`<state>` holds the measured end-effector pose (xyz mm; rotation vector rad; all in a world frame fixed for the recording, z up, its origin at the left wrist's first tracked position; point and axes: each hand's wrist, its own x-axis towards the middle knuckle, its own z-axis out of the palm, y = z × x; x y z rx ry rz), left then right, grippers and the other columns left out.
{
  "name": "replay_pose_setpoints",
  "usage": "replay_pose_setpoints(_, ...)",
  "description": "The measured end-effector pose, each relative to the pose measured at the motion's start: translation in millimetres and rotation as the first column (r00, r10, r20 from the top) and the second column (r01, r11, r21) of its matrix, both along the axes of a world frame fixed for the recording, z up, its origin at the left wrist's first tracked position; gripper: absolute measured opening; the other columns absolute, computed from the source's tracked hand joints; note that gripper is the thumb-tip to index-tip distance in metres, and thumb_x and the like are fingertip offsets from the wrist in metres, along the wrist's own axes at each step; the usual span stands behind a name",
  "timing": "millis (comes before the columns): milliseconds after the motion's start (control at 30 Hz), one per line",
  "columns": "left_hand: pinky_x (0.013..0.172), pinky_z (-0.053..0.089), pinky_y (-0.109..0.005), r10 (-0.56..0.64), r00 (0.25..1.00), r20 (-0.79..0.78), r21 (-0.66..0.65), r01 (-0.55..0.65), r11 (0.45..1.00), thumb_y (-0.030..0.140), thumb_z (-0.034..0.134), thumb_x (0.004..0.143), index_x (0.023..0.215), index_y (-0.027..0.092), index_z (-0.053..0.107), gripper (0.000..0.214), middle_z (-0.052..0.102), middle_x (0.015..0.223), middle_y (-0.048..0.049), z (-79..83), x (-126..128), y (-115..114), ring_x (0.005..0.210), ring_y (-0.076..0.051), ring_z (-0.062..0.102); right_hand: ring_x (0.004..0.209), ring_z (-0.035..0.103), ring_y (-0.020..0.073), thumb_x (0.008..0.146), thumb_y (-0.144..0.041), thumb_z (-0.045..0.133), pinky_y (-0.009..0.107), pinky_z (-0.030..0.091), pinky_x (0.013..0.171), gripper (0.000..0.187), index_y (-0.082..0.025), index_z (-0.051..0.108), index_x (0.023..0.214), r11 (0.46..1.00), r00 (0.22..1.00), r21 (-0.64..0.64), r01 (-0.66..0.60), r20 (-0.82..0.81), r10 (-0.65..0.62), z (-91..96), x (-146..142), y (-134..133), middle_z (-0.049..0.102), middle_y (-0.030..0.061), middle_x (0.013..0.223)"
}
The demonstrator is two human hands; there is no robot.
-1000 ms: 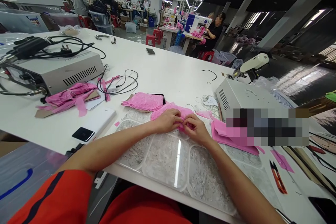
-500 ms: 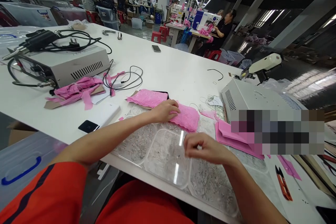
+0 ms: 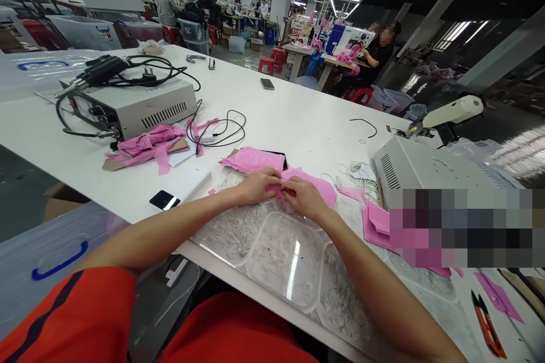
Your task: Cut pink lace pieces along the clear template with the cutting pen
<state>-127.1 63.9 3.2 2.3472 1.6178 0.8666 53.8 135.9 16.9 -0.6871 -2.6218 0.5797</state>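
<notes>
My left hand [image 3: 259,186] is closed at the left end of a pink lace fabric piece [image 3: 322,186], fingertips pinching its edge. Beside it, my right hand [image 3: 304,197] has its fingers bent together on the same near edge, almost touching the left fingertips. Both hands partly cover the fabric, so the exact grip is hidden. Just behind lies a stack of pink lace pieces [image 3: 252,160] on a brown card, with a dark edge at its right. Under my wrists is a clear plastic sheet with rounded panels [image 3: 286,261] over a speckled grey surface.
To the left stand a grey metal box with vents [image 3: 157,105], pink strips [image 3: 149,144] and a coiled black cable [image 3: 230,127]. On the right are a second grey box [image 3: 430,167], folded pink fabric [image 3: 377,226] and orange-handled thread snips [image 3: 487,323]. A phone [image 3: 267,84] lies farther back.
My right hand has moved up and left from above the clear sheet to the pink lace, beside my left hand. The left hand stays at the fabric. The view has shifted slightly.
</notes>
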Motion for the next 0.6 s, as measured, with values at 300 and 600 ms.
replay_pose_setpoints(300, 0.091, 0.052, -0.031, 0.008, 0.998, 0.058, 0.022, -0.009, 1.0, 0.009, 0.064, 0.078, 0.099, 0.018, 0.071, 0.024, 0.065, 0.114, -0.0075, -8.3, -0.9, 1.5, 0.105, -0.019, 0.063, 0.075, 0.058, 0.0133, 0.09, -0.021, 0.051, 0.026, 0.04, 0.064, 0.019, -0.021, 0.07, 0.094, 0.983, 0.987, 0.158, -0.089, 0.144, 0.066, -3.4, 1.8, 9.3, 0.066, 0.0055, 0.091)
replay_pose_setpoints(600, 0.088, 0.052, -0.027, 0.033, 0.999, 0.033, 0.073, -0.035, 0.997, 0.007, 0.063, 0.079, 0.097, 0.016, 0.069, 0.021, 0.065, 0.111, -0.0067, -15.4, 0.2, 1.7, 0.101, -0.017, 0.063, 0.07, 0.053, 0.0133, 0.092, -0.026, 0.046, 0.026, 0.03, 0.057, 0.023, -0.019, 0.067, 0.089, 0.954, 0.978, 0.26, -0.148, 0.182, 0.103, -3.3, -1.6, 7.2, 0.065, 0.0064, 0.086)
